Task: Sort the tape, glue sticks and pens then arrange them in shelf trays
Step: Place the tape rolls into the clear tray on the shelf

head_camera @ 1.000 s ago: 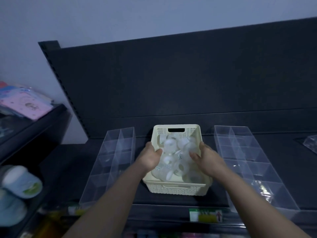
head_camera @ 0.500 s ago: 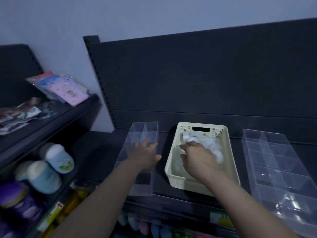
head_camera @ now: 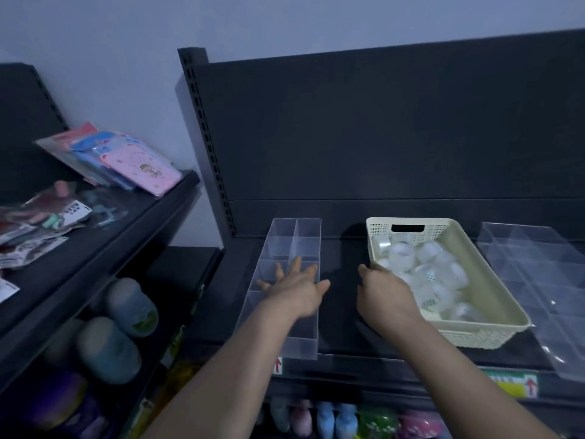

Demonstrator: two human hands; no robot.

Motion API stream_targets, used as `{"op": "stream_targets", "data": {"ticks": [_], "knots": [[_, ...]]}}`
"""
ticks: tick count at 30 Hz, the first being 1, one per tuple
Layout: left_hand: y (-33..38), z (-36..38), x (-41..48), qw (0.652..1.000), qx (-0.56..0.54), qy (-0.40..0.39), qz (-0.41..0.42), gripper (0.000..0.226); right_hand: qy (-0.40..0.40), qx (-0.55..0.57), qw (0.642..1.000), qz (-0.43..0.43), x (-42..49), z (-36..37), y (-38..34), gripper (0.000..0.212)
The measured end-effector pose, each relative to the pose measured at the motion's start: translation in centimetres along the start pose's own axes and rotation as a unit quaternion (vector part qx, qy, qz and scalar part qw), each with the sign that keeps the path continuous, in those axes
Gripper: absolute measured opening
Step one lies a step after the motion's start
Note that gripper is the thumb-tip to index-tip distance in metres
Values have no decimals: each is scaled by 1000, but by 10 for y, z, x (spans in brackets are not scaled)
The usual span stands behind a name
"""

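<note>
A cream perforated basket sits on the dark shelf and holds several clear tape rolls. A clear divided tray lies to its left, its compartments bare. My left hand is spread flat over that tray's middle compartments, fingers straight. My right hand is at the basket's left rim with fingers curled under; the back of the hand hides whether it holds a roll or the rim. A second clear divided tray lies to the right of the basket.
The dark back panel rises close behind the trays. The neighbouring shelf on the left carries packaged items, with bottles below. More coloured bottles stand under the front edge, which bears a price label.
My right hand moved from inside the basket to its left rim. My left hand left the basket and now stays spread over the left tray. The view swung left.
</note>
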State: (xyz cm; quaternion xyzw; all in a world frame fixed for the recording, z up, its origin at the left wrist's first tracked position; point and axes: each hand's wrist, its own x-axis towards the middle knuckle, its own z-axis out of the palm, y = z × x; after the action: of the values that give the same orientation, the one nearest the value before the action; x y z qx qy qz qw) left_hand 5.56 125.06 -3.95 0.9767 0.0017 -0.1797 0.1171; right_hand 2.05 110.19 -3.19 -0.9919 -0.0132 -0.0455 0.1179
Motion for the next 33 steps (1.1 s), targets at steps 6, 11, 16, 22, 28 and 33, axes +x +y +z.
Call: {"op": "stream_targets", "data": {"ticks": [6,11,16,22,28,33], "knots": [[3,-11,7,994,-47,87,40,52,39,48,998,19,-6,-1,-8,31],[29,-26,13,967,-100,171,161,30,71,24,996,54,-6,-19,32,35],[68,-22,27,954,-108,176,219,21,76,-11,991,107,-6,-26,81,33],[114,-16,63,959,-6,167,229,32,99,-36,986,127,12,-36,123,33],[138,-12,87,965,95,130,208,24,90,-18,991,101,44,-42,133,36],[136,-2,87,965,98,135,204,22,39,-36,998,42,59,-27,121,42]]}}
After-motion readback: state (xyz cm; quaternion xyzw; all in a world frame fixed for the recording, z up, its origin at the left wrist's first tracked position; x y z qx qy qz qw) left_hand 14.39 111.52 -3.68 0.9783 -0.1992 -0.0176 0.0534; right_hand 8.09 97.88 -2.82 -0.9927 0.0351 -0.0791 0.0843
